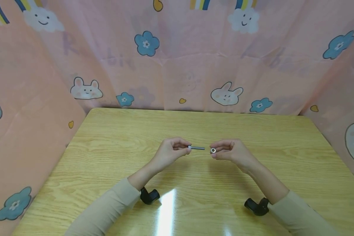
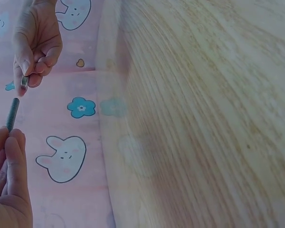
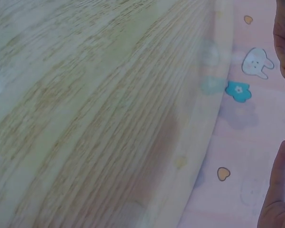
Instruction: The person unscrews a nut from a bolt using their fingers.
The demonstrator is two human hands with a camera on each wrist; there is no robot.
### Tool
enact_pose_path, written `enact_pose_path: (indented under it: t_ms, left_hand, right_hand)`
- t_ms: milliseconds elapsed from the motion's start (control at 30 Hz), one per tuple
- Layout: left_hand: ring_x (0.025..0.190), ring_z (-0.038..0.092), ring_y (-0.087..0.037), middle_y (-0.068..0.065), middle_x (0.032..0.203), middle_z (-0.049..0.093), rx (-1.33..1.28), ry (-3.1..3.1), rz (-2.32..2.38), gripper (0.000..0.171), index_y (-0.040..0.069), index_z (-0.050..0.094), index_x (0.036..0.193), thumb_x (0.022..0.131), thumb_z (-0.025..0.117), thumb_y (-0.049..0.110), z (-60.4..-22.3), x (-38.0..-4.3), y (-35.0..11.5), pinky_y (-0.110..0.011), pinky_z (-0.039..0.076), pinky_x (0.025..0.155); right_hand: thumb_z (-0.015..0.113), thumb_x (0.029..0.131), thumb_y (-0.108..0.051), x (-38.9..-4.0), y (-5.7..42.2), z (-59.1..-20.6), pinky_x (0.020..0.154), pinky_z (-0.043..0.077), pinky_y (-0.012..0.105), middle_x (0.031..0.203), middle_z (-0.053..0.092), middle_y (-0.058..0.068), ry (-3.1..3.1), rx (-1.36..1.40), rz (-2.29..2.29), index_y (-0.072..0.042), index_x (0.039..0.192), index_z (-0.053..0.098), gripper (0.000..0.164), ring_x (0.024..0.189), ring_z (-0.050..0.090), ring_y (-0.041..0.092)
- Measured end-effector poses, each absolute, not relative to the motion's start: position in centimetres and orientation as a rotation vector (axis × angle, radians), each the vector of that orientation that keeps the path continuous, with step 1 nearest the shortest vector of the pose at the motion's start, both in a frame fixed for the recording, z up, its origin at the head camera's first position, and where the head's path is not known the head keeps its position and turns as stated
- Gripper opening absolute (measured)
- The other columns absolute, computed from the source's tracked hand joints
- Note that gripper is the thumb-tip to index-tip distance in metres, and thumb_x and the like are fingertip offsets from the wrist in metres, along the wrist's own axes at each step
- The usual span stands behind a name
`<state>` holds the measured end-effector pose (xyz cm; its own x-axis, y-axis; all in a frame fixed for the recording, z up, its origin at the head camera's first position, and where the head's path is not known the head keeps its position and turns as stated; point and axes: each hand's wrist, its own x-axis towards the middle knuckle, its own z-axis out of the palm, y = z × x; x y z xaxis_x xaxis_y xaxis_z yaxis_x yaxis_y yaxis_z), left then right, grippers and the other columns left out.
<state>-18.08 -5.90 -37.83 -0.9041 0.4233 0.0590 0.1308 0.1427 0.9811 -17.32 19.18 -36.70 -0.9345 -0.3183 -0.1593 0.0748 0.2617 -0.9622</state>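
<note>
Above the middle of the table, my left hand [image 1: 172,150] pinches a grey metal bolt [image 1: 197,148] at its head end, so its threaded shank points right. Facing it, my right hand [image 1: 231,151] holds a small silver nut [image 1: 213,150] between thumb and fingertips. A short gap separates the bolt's tip from the nut. The left wrist view shows the threads of the bolt [image 2: 13,114] and the nut [image 2: 24,82] almost edge-on. In the right wrist view, parts of both hands show at the right edge; bolt and nut are out of sight there.
A wood-grain table [image 1: 106,137] lies under both hands, with a bright light reflection near its front. Behind and beside it hangs a pink printed cloth [image 1: 177,65]. Black wrist-worn devices [image 1: 149,196] sit at both sleeve cuffs, low over the table.
</note>
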Motion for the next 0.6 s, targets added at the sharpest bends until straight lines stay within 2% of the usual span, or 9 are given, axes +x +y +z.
enact_pose_path:
  t_ms: [100,267,600]
  left_hand:
    - [0.087,0.066,-0.027,-0.012,0.095,0.068,0.555,2.201,1.835,0.022,-0.003,0.065,0.105,0.086,0.067,0.008,-38.1,-18.2,-5.9,-0.03,0.053,0.076]
    - [0.085,0.067,-0.023,-0.01,0.093,0.068,0.563,2.214,1.829,0.018,-0.002,0.066,0.103,0.086,0.066,0.006,-38.5,-18.5,-5.9,-0.029,0.054,0.075]
    - [0.085,0.067,-0.024,-0.012,0.092,0.068,0.59,2.228,1.812,0.021,-0.007,0.064,0.104,0.086,0.065,0.004,-39.3,-19.1,-5.9,-0.027,0.054,0.073]
  right_hand:
    - [0.073,0.079,-0.007,-17.5,19.3,-37.1,0.075,0.053,0.029,0.088,0.068,0.004,2.217,-0.229,-1.724,0.009,0.11,0.061,0.037,0.08,0.066,0.015]
    - [0.073,0.08,-0.006,-17.8,19.5,-37.6,0.075,0.053,0.027,0.087,0.067,0.003,2.198,-0.232,-1.735,0.013,0.111,0.057,0.04,0.079,0.065,0.013]
    - [0.071,0.081,-0.008,-18.4,19.8,-38.6,0.075,0.052,0.025,0.087,0.068,0.001,2.223,-0.218,-1.678,0.015,0.116,0.053,0.046,0.079,0.065,0.012]
